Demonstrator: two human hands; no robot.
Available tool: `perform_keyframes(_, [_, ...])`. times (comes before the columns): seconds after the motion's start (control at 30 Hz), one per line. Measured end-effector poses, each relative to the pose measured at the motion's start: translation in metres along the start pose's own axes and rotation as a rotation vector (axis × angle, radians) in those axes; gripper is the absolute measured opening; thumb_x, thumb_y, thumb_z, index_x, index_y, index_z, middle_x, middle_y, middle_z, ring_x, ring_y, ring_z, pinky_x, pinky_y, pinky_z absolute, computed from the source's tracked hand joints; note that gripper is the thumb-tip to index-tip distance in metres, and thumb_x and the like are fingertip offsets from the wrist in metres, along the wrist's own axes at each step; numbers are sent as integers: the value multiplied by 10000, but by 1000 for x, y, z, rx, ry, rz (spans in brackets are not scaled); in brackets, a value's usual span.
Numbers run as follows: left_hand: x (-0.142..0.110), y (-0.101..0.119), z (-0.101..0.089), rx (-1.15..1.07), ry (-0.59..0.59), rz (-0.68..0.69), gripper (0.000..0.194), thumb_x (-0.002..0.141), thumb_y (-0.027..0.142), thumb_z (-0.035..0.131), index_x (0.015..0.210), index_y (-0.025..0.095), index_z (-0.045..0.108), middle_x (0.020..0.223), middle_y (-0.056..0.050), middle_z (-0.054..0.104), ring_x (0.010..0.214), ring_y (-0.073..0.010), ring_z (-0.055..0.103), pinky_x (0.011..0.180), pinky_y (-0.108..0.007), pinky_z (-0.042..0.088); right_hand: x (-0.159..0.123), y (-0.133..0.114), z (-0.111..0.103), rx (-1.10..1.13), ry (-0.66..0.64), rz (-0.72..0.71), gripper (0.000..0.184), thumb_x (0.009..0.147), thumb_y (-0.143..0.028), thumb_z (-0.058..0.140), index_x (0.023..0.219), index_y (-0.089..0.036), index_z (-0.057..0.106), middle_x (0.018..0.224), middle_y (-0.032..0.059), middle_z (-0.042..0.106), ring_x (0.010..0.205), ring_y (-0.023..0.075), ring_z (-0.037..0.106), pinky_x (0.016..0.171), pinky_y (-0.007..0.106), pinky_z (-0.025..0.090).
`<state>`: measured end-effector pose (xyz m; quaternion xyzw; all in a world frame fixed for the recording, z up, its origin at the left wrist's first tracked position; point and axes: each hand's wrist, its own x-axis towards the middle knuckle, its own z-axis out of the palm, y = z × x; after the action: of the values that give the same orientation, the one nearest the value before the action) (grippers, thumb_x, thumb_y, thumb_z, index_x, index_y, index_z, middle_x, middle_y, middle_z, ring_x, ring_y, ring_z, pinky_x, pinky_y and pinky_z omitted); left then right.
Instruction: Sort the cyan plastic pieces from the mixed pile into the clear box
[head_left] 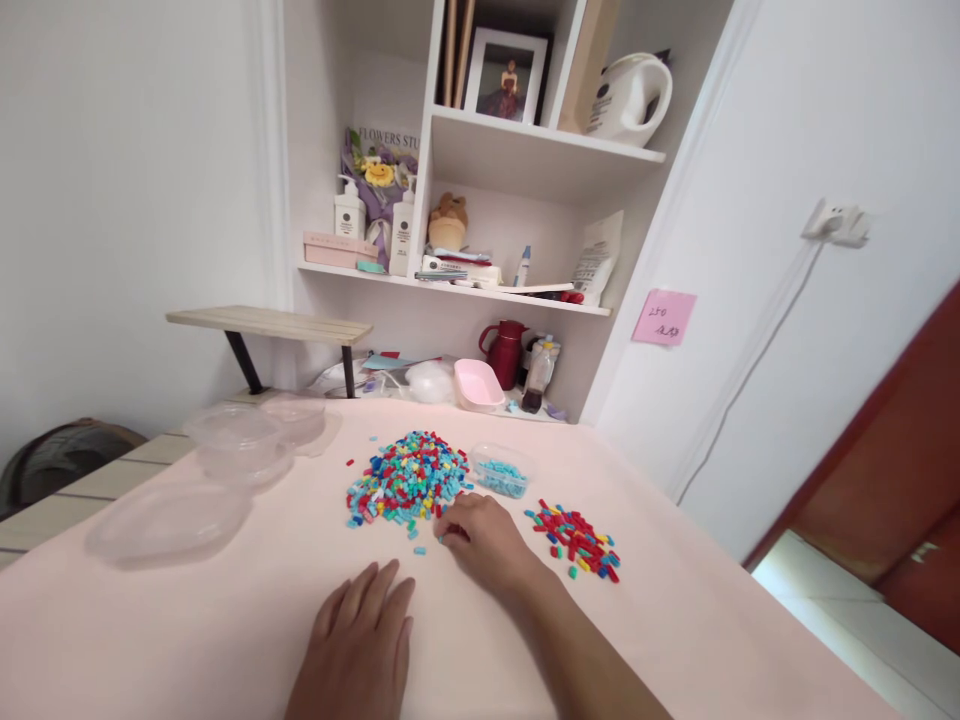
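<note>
A big heap of small mixed-colour beads [409, 477] lies on the pale pink table [187, 620]. My right hand [480, 535] rests at the heap's near right edge, fingers curled and pinched on small beads, a blue and a red one at the fingertips. Flat on the table nearer to me lies my left hand [364, 635], fingers stretched out and empty. A small clear tub [501, 470] holding light-blue beads stands just right of the heap. A smaller scatter of mostly red beads [576, 540] lies to the right of my right hand.
Several clear plastic containers and lids [236, 445] sit at the table's left. At the back stand a pink dish [478, 385], a dark red jug [506, 352] and a bottle [538, 378], under white shelves [525, 150]. A wooden riser [270, 325] stands back left.
</note>
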<state>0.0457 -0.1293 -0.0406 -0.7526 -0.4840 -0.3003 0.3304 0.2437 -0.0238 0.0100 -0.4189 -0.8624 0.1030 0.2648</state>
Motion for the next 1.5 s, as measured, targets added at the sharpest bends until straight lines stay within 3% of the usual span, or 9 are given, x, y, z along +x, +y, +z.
perform_keyframes(0.13, [0, -3, 6, 6, 47, 20, 285, 845, 263, 517, 1091, 280, 661, 1120, 14, 749, 1042, -181, 657, 884, -353, 427, 10, 17, -13, 97, 96, 109, 227, 783, -113, 552, 833, -249, 727, 891, 4, 736, 841, 174, 643, 748, 259, 440])
perform_keyframes(0.37, [-4, -9, 16, 20, 63, 33, 299, 838, 262, 510, 1091, 309, 662, 1123, 42, 752, 1016, -167, 676, 862, -338, 433, 30, 63, -47, -6, 526, 508, 249, 834, -248, 525, 960, -247, 740, 904, 39, 722, 798, 202, 642, 706, 305, 464])
perform_keyframes(0.47, [-4, -8, 14, 42, 26, 52, 301, 837, 291, 531, 1106, 323, 662, 1154, 60, 741, 1033, -159, 676, 864, -323, 442, 28, 65, -44, 97, 577, 470, 312, 846, -280, 495, 1040, -244, 736, 913, 37, 721, 754, 191, 641, 697, 299, 482])
perform_keyframes(0.57, [-2, -5, 8, 49, -1, 28, 287, 838, 296, 528, 1083, 311, 676, 1145, 49, 745, 1044, -172, 676, 877, -336, 449, 24, 49, -35, 327, 474, 299, 311, 869, -315, 476, 994, -215, 743, 847, 34, 716, 670, 174, 624, 642, 280, 489])
perform_keyframes(0.67, [0, -3, 4, 41, -21, 22, 286, 849, 292, 522, 1092, 297, 673, 1143, 35, 746, 1045, -174, 673, 879, -340, 454, 20, 23, -24, 462, 177, 95, 246, 869, -276, 522, 923, -214, 753, 795, 19, 712, 670, 156, 624, 652, 254, 483])
perform_keyframes(0.8, [1, -2, 2, 29, -31, 10, 294, 858, 281, 517, 1116, 285, 657, 1164, 20, 736, 1069, -179, 658, 892, -349, 449, 14, -4, -10, 278, -74, -126, 183, 818, -194, 641, 939, -246, 767, 888, 17, 716, 798, 157, 636, 756, 251, 463])
perform_keyframes(0.97, [0, -2, 1, 12, -27, 9, 294, 873, 286, 507, 1132, 284, 645, 1173, 9, 729, 1081, -180, 643, 900, -350, 441, 13, -9, 7, 144, -82, -174, 367, 755, -293, 789, 1115, -268, 718, 969, 32, 675, 880, 175, 610, 791, 258, 457])
perform_keyframes(1.1, [0, -2, 0, 13, -17, 15, 297, 870, 270, 512, 1138, 272, 641, 1171, -1, 728, 1084, -183, 640, 903, -351, 434, 13, -7, 12, 99, -90, -152, 321, 732, -319, 815, 1036, -261, 729, 995, 31, 653, 902, 180, 602, 791, 261, 454])
perform_keyframes(1.5, [0, -2, 1, 6, -25, 7, 292, 861, 270, 522, 1126, 272, 643, 1174, 6, 729, 1088, -186, 643, 900, -357, 439, 4, -6, -5, 117, -97, -77, 293, 870, -151, 566, 1089, -276, 714, 1054, 23, 686, 966, 166, 622, 870, 264, 447])
